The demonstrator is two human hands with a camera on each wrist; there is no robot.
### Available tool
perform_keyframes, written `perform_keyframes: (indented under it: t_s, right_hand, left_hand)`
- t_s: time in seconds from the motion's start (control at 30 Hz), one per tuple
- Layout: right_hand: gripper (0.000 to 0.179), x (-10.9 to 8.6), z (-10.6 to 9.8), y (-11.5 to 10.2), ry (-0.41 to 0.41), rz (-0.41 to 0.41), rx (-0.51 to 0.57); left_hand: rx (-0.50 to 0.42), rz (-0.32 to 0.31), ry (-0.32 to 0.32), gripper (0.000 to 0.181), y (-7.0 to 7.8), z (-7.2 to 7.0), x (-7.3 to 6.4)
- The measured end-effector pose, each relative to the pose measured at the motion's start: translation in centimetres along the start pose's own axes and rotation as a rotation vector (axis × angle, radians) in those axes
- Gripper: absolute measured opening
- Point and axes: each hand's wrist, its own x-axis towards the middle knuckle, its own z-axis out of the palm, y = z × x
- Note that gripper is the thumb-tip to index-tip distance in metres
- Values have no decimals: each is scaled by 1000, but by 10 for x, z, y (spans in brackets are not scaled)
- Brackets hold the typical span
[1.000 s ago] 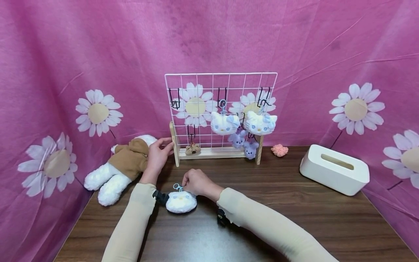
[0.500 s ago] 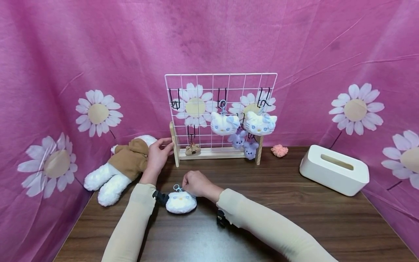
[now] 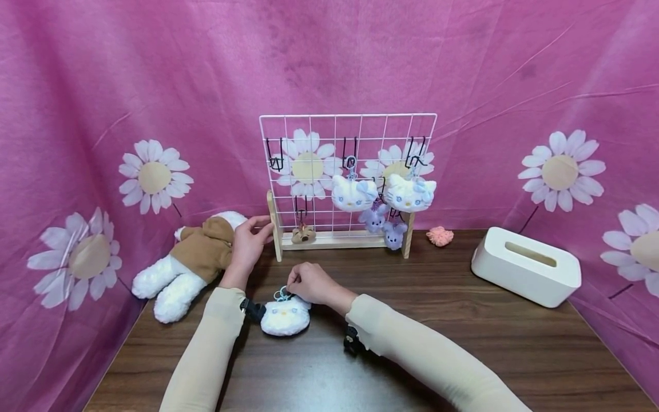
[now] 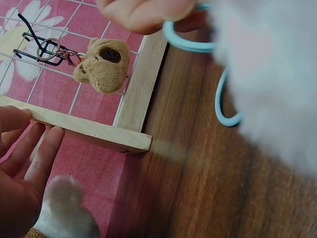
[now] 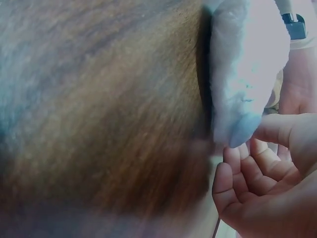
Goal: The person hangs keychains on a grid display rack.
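Observation:
My left hand [image 3: 249, 246] holds the left wooden upright [image 3: 275, 229] of a white wire grid rack, thumb and fingers at its edge in the left wrist view. My right hand [image 3: 315, 283] pinches a white plush cat-head keychain [image 3: 285, 316] near its top corner, by the light blue bow [image 5: 246, 130]. Its light blue ring [image 4: 185, 43] shows beside the fingers in the left wrist view. The plush is low over the table, in front of the rack; whether it touches the wood cannot be told.
Two white cat-head plushes [image 3: 354, 193] and two purple plush charms [image 3: 394, 236] hang on the rack's right half. A brown bear charm [image 3: 304, 234] hangs lower left. A plush toy in brown [image 3: 203, 252] lies left; a pink puff [image 3: 440, 236] and white tissue box [image 3: 525, 266] are right.
My right hand has risen slightly, and the top of the plush keychain with its blue ring has come up a little. My left hand stays at the upright.

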Motion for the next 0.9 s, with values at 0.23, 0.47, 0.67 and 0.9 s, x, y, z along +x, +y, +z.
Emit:
perform_keyframes:
  t_s: [0.23,0.47,0.67,0.9]
  right_hand:
    - [21,4,2,6,47,-24,62]
    - [11,-37,-39,-51,70,-31,174]
    - [12,-45,-50,-64,54,-7,186]
    - [11,-45,-55,-65,56,-16,167]
  left_hand:
    - [-7,-3,-6,33,0,0,1]
    - [-14,-5,-5,33,1,0,-1]
    - [-3,-8,-2,33,1,-1,-2]
    - [-7,-6,-2,32,2,0,-2]
